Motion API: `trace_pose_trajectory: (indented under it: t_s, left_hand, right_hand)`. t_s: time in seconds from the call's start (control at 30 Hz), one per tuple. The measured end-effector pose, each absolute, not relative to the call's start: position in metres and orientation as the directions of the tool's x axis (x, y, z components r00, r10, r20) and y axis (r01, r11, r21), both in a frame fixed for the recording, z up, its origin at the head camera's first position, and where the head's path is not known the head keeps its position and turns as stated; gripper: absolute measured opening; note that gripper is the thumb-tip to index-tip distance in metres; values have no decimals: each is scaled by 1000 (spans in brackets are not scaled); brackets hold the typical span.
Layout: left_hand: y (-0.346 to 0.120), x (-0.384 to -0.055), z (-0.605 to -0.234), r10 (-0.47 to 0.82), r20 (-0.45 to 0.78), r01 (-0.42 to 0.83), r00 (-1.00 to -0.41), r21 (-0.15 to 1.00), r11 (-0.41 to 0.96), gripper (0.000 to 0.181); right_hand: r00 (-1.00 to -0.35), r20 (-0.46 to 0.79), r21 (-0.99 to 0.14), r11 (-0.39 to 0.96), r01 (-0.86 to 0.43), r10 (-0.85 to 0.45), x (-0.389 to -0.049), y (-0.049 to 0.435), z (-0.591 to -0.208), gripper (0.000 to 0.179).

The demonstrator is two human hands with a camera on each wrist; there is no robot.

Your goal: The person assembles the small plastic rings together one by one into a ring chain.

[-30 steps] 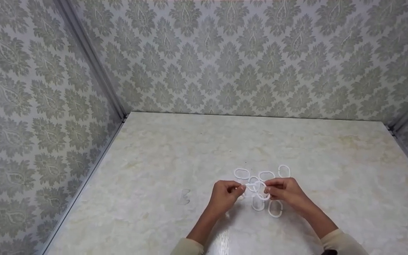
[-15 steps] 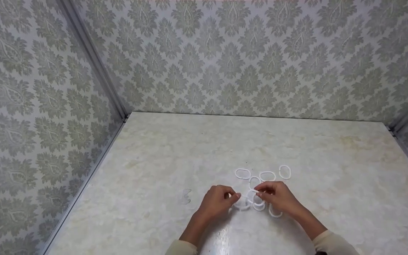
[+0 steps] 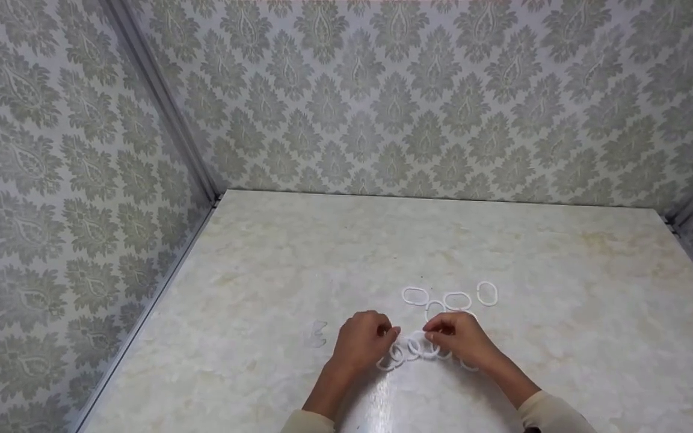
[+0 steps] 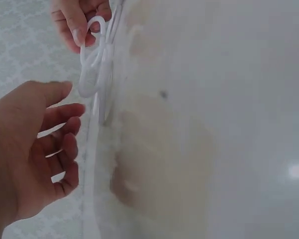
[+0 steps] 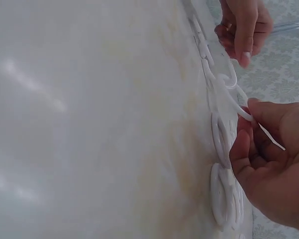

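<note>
My right hand (image 3: 458, 337) pinches a white plastic oval ring (image 5: 239, 110) between thumb and forefinger. That ring passes through another white ring (image 4: 92, 93), part of a short linked row that lies toward the left hand in the head view. The left hand (image 4: 35, 144) is beside this row, its fingers loosely bent and its thumb apart from them. No ring sits between those fingers. Under the right hand, part of another ring (image 3: 470, 367) shows; the hand hides the rest.
Several loose white rings lie just beyond the hands, among them one at the left (image 3: 415, 288) and one at the right (image 3: 479, 294). Left of the hands is a small clear, irregular piece (image 3: 319, 334). A patterned wall (image 3: 358, 120) rises behind the marbled table (image 3: 262, 252).
Both hands have come lower and nearer the body, shifting left. The linked rings, earlier raised between both hands, now trail down to the table at the left. The left hand has let go.
</note>
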State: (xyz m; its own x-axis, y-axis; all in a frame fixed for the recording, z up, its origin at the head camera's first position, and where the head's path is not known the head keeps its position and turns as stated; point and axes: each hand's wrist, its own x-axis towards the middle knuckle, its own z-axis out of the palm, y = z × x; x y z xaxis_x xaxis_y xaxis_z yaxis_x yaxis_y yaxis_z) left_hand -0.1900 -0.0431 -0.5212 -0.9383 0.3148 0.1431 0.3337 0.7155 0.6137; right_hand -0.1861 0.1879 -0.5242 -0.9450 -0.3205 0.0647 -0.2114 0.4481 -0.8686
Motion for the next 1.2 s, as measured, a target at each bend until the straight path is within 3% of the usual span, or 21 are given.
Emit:
trace_pose_trajectory:
  t_s: [0.13,0.27,0.73,0.97,1.2]
  left_hand:
    - [-31,-188,-523,302,180,327,-936,762,559,6]
    - [-21,-186,-524,310,192,322,-931,831,453,9]
    - [-13,-187,-527,356,46,229,-933,840,491,11]
    - [-19,-189,-532,374,56,213,-926,894,395,10]
    - [-23,-189,-537,304,-19,77,-953,951,301,9]
  right_hand:
    - [-942,60,-876,435,-208,-329,-186,187,-525,11]
    - [-940,76,-877,425,-222,-333,-186,185,-525,11]
    - [-936,86,-863,444,-241,-340,-188,186,-524,9]
    - [-957,95,-883,421,-209,-275,-190,200,-520,14]
    - [-971,95,-874,448,-187,-219,-194,224,-520,13]
